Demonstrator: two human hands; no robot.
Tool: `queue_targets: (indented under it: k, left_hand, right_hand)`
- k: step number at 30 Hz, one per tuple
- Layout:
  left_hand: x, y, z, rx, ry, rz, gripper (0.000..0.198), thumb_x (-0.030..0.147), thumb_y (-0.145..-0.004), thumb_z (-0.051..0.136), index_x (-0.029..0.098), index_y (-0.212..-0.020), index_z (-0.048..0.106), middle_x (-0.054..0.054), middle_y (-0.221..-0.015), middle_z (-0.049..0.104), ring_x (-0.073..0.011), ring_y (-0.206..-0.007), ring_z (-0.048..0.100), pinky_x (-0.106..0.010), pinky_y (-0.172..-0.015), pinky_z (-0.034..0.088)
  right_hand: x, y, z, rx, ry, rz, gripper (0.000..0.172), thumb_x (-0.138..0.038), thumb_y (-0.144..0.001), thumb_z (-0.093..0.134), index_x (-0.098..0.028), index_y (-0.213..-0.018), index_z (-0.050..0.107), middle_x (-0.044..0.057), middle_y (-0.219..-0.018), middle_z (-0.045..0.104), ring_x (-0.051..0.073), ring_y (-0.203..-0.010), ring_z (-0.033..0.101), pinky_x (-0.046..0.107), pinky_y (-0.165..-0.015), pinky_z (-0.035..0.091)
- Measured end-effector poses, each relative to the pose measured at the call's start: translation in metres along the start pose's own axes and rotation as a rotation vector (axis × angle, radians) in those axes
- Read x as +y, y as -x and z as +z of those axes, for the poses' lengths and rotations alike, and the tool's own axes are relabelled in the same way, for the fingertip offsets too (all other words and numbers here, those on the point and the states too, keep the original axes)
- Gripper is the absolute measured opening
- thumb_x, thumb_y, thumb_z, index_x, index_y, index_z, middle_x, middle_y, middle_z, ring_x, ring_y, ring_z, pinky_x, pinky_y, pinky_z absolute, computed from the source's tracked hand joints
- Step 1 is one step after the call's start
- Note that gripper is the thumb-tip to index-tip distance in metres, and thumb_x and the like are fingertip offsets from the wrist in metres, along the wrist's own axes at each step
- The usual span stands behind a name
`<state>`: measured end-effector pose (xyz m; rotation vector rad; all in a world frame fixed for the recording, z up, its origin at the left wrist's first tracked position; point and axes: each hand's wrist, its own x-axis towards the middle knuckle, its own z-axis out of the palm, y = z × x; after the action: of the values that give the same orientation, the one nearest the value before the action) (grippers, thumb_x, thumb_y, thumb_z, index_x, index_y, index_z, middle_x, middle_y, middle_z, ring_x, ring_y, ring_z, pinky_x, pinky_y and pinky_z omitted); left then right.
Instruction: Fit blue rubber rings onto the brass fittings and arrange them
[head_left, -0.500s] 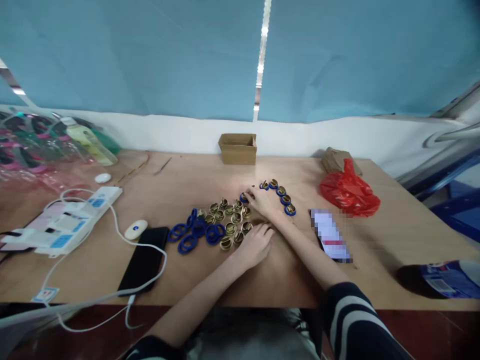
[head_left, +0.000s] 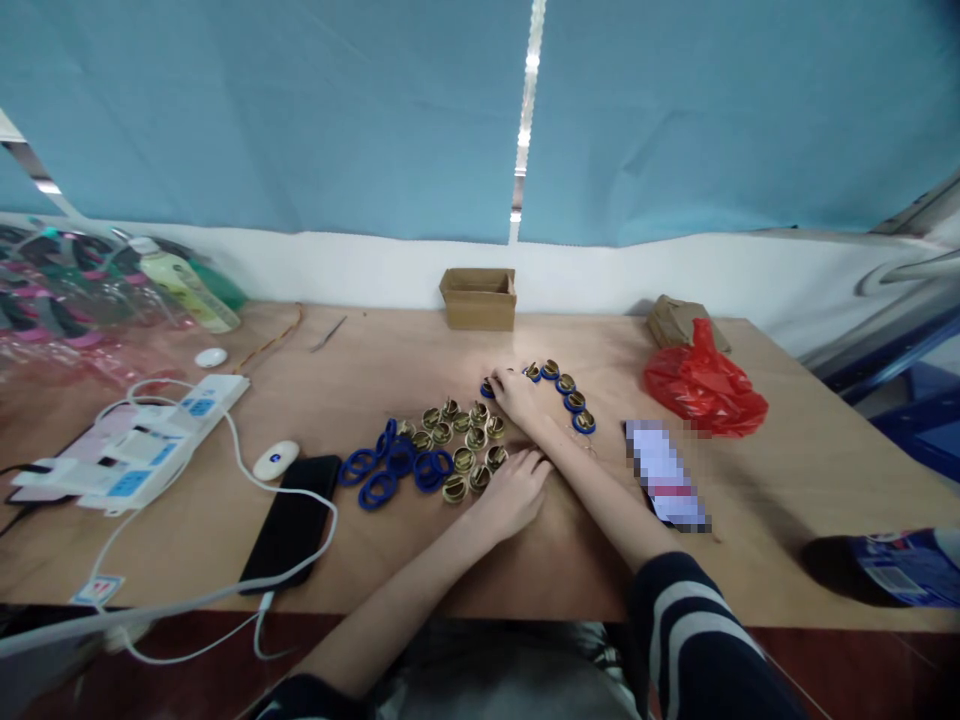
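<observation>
Five blue-ringed brass pieces in a curved row on the bench, in front of the open cardboard box and to its right. Has the right hand in front of that box, slightly to its right, with fingers bent and tips on or just beside another blue-ringed piece; cannot tell whether pinched between them, being partly covered. Has the left hand farther in front of the box, also a little to its right, with fingers close together and curled down, near the right forearm; cannot tell whether gripping anything beneath.

Straight in front of the box and somewhat to its left, a loose group of plain brass pieces, with the nearest just beside the left hand. Farther to the box's left, a heap of blue rings, many overlapping. Well left of the box, a dark phone, a small white case and a white power strip. Nearer on its left, a thin metal tool. Well right of the box, a red plastic bag, a phone with a blurred-out screen and, farthest from it, a dark bottle on its side.
</observation>
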<state>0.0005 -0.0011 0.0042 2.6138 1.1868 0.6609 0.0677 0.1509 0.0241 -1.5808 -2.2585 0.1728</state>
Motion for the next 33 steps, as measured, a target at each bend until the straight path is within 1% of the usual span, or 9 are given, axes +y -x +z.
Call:
queue_targets:
  k: [8,12,15,17,19,22,26,30,33]
  left_hand:
    - [-0.001,0.001,0.001,-0.004,0.003,-0.013,0.023,0.012,-0.094,0.048,0.016,-0.114,0.058,-0.013,-0.115,0.064,-0.0277,-0.112,0.062,-0.044,-0.102,0.052]
    - [-0.001,0.001,0.002,-0.001,0.002,-0.006,0.025,0.012,-0.094,0.048,0.015,-0.117,0.058,-0.014,-0.119,0.065,-0.0284,-0.116,0.061,-0.044,-0.104,0.051]
    - [-0.002,0.001,0.003,0.007,0.012,0.003,0.024,0.012,-0.094,0.048,0.014,-0.116,0.057,-0.016,-0.122,0.064,-0.0291,-0.12,0.06,-0.045,-0.105,0.051]
    - [-0.002,0.001,0.003,0.015,0.014,0.009,0.023,0.011,-0.094,0.048,0.015,-0.115,0.057,-0.016,-0.125,0.063,-0.0289,-0.124,0.059,-0.046,-0.107,0.05]
    - [-0.001,0.0,0.002,0.018,0.01,0.014,0.022,0.011,-0.095,0.047,0.015,-0.114,0.058,-0.015,-0.125,0.064,-0.0284,-0.125,0.059,-0.045,-0.107,0.05]
    - [-0.001,0.0,0.001,0.017,0.004,0.016,0.024,0.01,-0.095,0.046,0.016,-0.114,0.058,-0.014,-0.122,0.065,-0.0277,-0.124,0.06,-0.044,-0.107,0.051]
    - [-0.001,0.001,0.0,0.021,-0.003,0.014,0.021,0.012,-0.095,0.047,0.018,-0.111,0.059,-0.013,-0.123,0.065,-0.0276,-0.123,0.06,-0.045,-0.106,0.051]
    - [0.001,0.002,0.001,0.062,-0.006,0.017,0.02,0.014,-0.096,0.047,0.018,-0.11,0.06,-0.012,-0.121,0.067,-0.027,-0.121,0.061,-0.043,-0.103,0.052]
    - [0.0,0.002,-0.004,0.168,-0.014,-0.028,0.021,0.013,-0.093,0.049,0.018,-0.11,0.062,-0.011,-0.116,0.069,-0.0273,-0.116,0.063,-0.044,-0.102,0.052]
  right_hand:
    - [0.003,-0.004,0.004,0.032,-0.001,0.075,0.027,-0.026,-0.103,0.041,-0.017,-0.098,0.066,0.014,-0.096,0.075,0.021,-0.078,0.066,0.027,-0.064,0.037]
    - [0.006,-0.006,0.006,0.047,-0.02,0.073,0.023,-0.023,-0.102,0.044,-0.017,-0.096,0.066,0.014,-0.096,0.075,0.022,-0.08,0.067,0.028,-0.067,0.039]
    - [0.007,-0.006,0.002,0.058,-0.047,0.049,0.02,-0.024,-0.1,0.048,-0.019,-0.092,0.066,0.012,-0.094,0.075,0.021,-0.08,0.067,0.027,-0.069,0.04]
    - [0.008,-0.005,-0.005,0.075,-0.07,0.03,0.019,-0.026,-0.1,0.05,-0.019,-0.093,0.066,0.01,-0.093,0.075,0.021,-0.08,0.067,0.027,-0.07,0.041]
    - [0.011,-0.003,-0.015,0.106,-0.09,0.018,0.019,-0.027,-0.1,0.048,-0.02,-0.098,0.066,0.009,-0.094,0.076,0.021,-0.082,0.067,0.027,-0.071,0.042]
    - [0.021,0.0,-0.037,0.153,-0.12,0.008,0.019,-0.023,-0.097,0.048,-0.02,-0.102,0.066,0.008,-0.091,0.076,0.021,-0.082,0.068,0.027,-0.072,0.043]
    - [0.042,0.011,-0.07,0.206,-0.146,0.022,0.023,-0.023,-0.096,0.045,-0.018,-0.1,0.067,0.007,-0.082,0.074,0.02,-0.072,0.066,0.027,-0.068,0.042]
    - [0.061,0.037,-0.091,0.269,-0.203,0.056,0.02,-0.026,-0.093,0.049,-0.018,-0.094,0.067,0.005,-0.074,0.071,0.018,-0.062,0.063,0.026,-0.062,0.041]
    - [0.07,0.065,-0.091,0.202,-0.201,0.03,0.02,-0.027,-0.092,0.05,-0.019,-0.093,0.068,0.003,-0.069,0.069,0.018,-0.06,0.062,0.026,-0.061,0.04]
